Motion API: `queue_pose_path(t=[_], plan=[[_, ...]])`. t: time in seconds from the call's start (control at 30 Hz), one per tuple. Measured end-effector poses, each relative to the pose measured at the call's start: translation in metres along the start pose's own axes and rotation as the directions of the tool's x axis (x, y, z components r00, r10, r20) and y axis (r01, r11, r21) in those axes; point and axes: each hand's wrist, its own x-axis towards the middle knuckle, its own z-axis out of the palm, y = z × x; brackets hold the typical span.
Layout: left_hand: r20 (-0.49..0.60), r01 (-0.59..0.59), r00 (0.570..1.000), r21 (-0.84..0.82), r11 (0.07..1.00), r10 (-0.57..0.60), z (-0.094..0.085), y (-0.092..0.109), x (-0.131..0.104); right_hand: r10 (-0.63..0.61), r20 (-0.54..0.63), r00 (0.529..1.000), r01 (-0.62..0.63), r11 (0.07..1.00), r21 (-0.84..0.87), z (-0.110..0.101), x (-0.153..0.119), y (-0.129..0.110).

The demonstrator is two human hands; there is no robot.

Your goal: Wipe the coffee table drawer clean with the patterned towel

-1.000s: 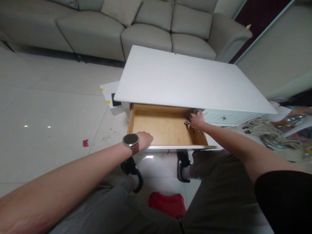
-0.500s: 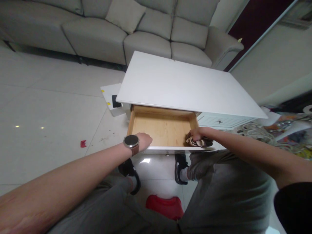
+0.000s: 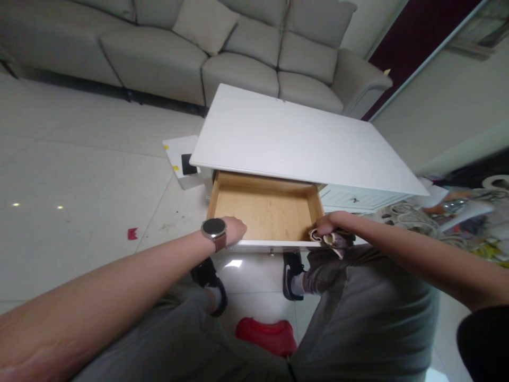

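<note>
A pulled-out wooden drawer [image 3: 262,212] with a white front juts from the white table [image 3: 294,138]. At the drawer's front left corner, my left hand [image 3: 235,231], with a watch on its wrist, is closed over the edge; its fingertips are partly hidden. My right hand [image 3: 326,224] grips a bunched brown and cream cloth [image 3: 336,241] at the front right corner. Part of that cloth hangs over the drawer's rim. The drawer's bottom shows bare wood, and a small knob [image 3: 272,252] sits on its front.
Behind the table stands a grey sofa [image 3: 159,58] with a cushion. A white box [image 3: 181,154] is at the table's left. Cords and clutter [image 3: 457,217] lie on the right. A red plastic object [image 3: 267,335] is between my feet, and a red scrap [image 3: 132,233] lies on the floor.
My right hand has shifted slightly right with the cloth, from inside the drawer's corner onto its rim, where the cloth now drapes over. The left hand stays nearly still.
</note>
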Motion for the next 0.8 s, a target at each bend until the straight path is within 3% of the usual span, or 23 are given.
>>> queue_pose_path(t=[0.1, 0.2, 0.4, 0.63, 0.73, 0.8], plan=[[0.022, 0.010, 1.000, -0.002, 1.000, -0.010, 0.002, 0.000, 0.001, -0.035, 0.069, 0.997, 0.039, 0.998, -0.053, 0.000, 0.001, 0.000], [-0.026, -0.011, 1.000, 0.008, 1.000, 0.011, 0.007, -0.002, 0.003, -0.030, 0.106, 0.994, 0.033, 0.999, -0.021, -0.001, 0.004, 0.001], [-0.040, -0.024, 0.999, 0.005, 1.000, 0.024, 0.007, -0.003, 0.001, -0.089, 0.078, 0.993, 0.095, 0.992, -0.083, -0.007, 0.008, -0.020], [-0.051, -0.007, 0.999, 0.004, 1.000, 0.007, 0.007, -0.003, -0.002, -0.243, -0.002, 0.970, 0.243, 0.969, 0.036, -0.019, 0.010, -0.066], [-0.078, -0.012, 0.997, 0.012, 1.000, 0.013, 0.009, -0.004, -0.002, -0.329, -0.087, 0.940, 0.340, 0.923, 0.179, -0.029, 0.008, -0.072], [-0.076, -0.008, 0.997, 0.007, 1.000, 0.009, 0.010, -0.005, -0.002, -0.295, -0.133, 0.946, 0.315, 0.932, 0.178, -0.036, 0.004, -0.068]])
